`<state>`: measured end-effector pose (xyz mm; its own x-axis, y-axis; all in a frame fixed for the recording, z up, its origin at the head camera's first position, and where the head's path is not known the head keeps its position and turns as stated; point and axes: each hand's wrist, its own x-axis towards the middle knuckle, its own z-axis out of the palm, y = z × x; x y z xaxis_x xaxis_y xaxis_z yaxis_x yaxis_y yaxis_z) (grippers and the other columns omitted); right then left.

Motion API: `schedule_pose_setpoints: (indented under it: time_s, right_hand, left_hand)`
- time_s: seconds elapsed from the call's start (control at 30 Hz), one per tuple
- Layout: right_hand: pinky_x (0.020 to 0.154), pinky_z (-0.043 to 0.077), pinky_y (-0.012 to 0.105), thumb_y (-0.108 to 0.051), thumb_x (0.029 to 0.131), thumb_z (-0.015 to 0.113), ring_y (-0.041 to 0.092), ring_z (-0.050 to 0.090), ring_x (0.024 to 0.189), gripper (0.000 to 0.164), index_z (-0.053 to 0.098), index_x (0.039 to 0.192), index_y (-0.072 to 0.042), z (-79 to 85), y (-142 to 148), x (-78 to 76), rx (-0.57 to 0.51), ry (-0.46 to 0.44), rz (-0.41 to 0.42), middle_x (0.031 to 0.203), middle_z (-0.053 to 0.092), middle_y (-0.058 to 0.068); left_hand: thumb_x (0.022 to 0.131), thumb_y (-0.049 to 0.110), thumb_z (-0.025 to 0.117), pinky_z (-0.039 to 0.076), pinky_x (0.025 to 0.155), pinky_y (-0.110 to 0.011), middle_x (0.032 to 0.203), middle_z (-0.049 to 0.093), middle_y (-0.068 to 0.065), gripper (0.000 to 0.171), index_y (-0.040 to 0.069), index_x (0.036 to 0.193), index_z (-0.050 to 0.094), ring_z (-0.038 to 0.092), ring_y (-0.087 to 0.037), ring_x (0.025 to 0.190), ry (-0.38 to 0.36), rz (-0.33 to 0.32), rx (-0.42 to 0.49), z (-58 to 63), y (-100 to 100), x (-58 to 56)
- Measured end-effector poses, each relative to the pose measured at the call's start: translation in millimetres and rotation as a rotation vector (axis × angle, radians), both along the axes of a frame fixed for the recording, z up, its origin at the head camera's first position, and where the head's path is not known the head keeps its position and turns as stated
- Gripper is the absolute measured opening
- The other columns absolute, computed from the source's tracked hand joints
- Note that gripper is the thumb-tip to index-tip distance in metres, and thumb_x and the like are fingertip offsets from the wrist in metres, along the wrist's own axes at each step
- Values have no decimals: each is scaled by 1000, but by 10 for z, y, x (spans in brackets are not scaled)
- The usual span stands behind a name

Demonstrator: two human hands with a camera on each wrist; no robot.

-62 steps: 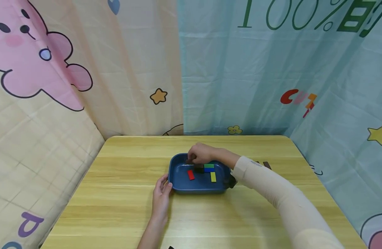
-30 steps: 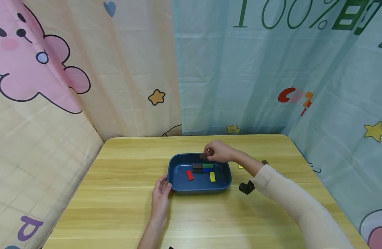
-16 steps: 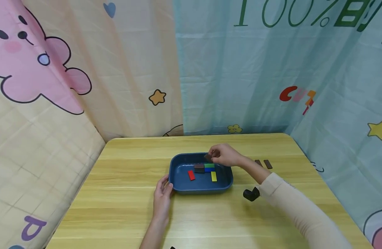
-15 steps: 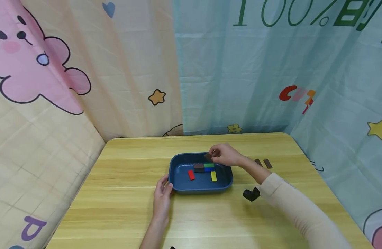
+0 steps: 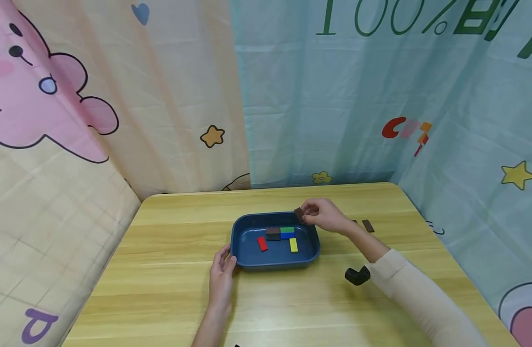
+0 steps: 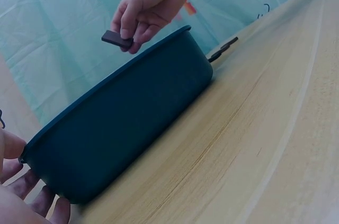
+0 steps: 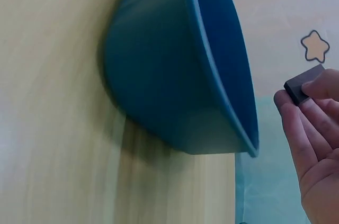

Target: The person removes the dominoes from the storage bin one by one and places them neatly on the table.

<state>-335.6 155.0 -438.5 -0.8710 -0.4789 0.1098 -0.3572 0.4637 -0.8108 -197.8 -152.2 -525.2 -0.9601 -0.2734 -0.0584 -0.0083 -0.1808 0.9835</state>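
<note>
My right hand (image 5: 325, 215) pinches a brown tile (image 5: 298, 213) above the back right corner of the blue tray (image 5: 274, 258), whose left end my left hand (image 5: 221, 277) grips.

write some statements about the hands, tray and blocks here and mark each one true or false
1. The right hand pinches a dark brown block. True.
2. The left hand is well away from the blue tray. False: it touches the tray at its left end.
3. A red block and a yellow block both lie inside the tray. True.
4. The red block touches the yellow block. False: they lie apart, with the red one further left in the head view.
5. In the head view, a loose brown block lies on the table to the left of the tray. False: it lies to the right of the tray.
</note>
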Motion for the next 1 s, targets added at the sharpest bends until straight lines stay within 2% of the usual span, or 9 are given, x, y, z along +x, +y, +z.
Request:
schedule_pose_setpoints:
  time_s: [0.1,0.27,0.33,0.47,0.63,0.7,0.87,1.0]
  right_hand:
    - [81,61,43,-5,96,68,24,70,90,21,67,115,4,-39,64,37,-37,-34,-35,101,69,11]
    - [87,58,56,-5,98,66,29,71,92,25,64,120,7,-113,186,108,-105,-89,-76,104,67,14]
    - [86,58,57,-6,98,66,33,71,92,25,64,120,7,-132,235,144,-120,-96,-95,103,67,15]
    - [86,58,58,-5,98,65,42,71,95,23,65,118,5,-175,330,206,-155,-114,-134,106,64,17]
    - [84,61,48,-4,99,66,47,69,94,20,64,116,7,-259,482,257,-160,-145,-159,104,63,17]
    - [82,61,43,-4,98,66,43,69,91,21,64,116,8,-289,543,273,-150,-154,-164,101,64,16]
    - [82,61,38,-4,98,67,28,68,89,23,63,116,10,-355,654,317,-170,-203,-176,98,65,14]
    - [76,59,32,-6,97,69,23,63,89,21,65,113,7,-449,725,356,-115,-190,-197,96,65,11]
  left_hand:
    - [109,4,47,44,110,-34,156,42,-22,43,-1,151,42,41,-34,143,-13,-3,5,-6,4,15]
    - [109,4,47,47,106,-29,155,42,-24,44,-2,152,41,43,-36,141,-1,-6,12,-10,4,29]
    - [109,4,47,48,103,-25,155,42,-24,44,-3,151,41,42,-36,141,8,-6,12,-5,0,25]
    - [108,4,48,47,105,-27,155,42,-25,43,-3,151,42,41,-36,142,14,-3,5,24,-9,9]
    - [108,3,48,46,107,-28,156,42,-24,43,-2,150,43,42,-36,142,-4,3,-6,38,-16,-2]
    - [108,3,48,46,107,-29,156,41,-23,43,-2,151,42,42,-36,142,-10,-1,-6,34,-17,2]
    - [109,3,47,46,108,-31,157,40,-24,43,-2,151,41,43,-37,141,-12,-7,-11,29,-7,10]
    - [108,3,47,47,106,-28,156,41,-23,43,-2,151,42,44,-37,141,-15,-5,-8,31,-7,14]
